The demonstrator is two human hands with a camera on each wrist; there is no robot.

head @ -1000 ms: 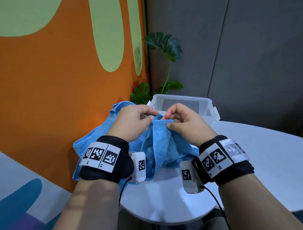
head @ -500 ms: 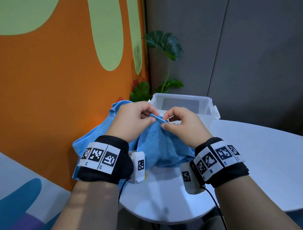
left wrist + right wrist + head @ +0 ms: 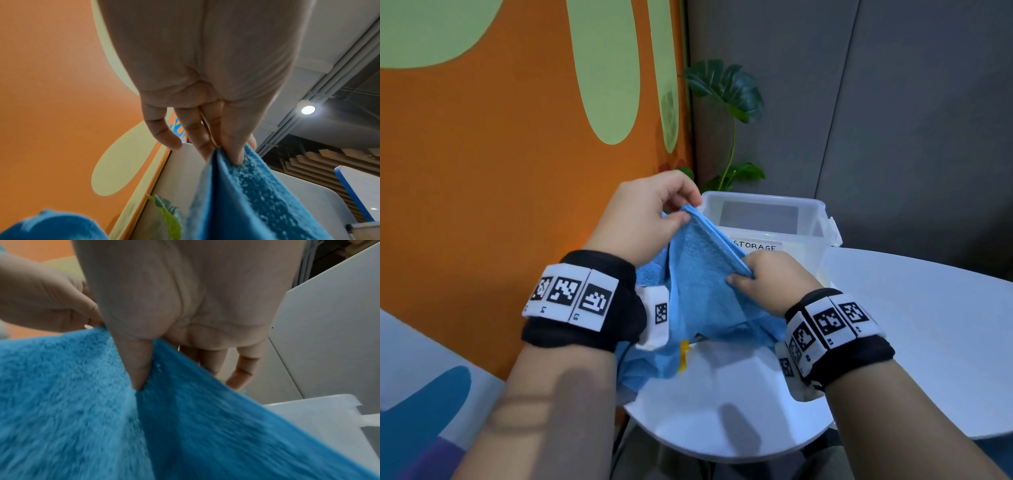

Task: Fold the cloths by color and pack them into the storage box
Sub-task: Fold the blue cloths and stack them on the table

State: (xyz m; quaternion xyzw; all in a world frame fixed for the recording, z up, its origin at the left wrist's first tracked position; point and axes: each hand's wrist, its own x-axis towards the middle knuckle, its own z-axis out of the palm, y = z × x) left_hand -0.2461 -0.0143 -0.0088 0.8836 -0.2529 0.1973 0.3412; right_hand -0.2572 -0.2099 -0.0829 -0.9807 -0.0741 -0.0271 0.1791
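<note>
Both hands pinched one blue cloth [image 3: 705, 287] along its top edge, the left hand [image 3: 643, 219] higher, the right hand [image 3: 774, 279] lower. It hung above the white desk [image 3: 914, 329], in front of the clear storage box [image 3: 767, 219].

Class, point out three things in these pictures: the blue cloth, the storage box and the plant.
blue cloth [image 3: 702, 274]: head view, on its fluffy face between the hands.
storage box [image 3: 760, 197]: head view, on its far rim.
plant [image 3: 726, 85]: head view, on the big top leaf.

Head view looks down; wrist views close, upward; all share cloth [image 3: 702, 274].
</note>
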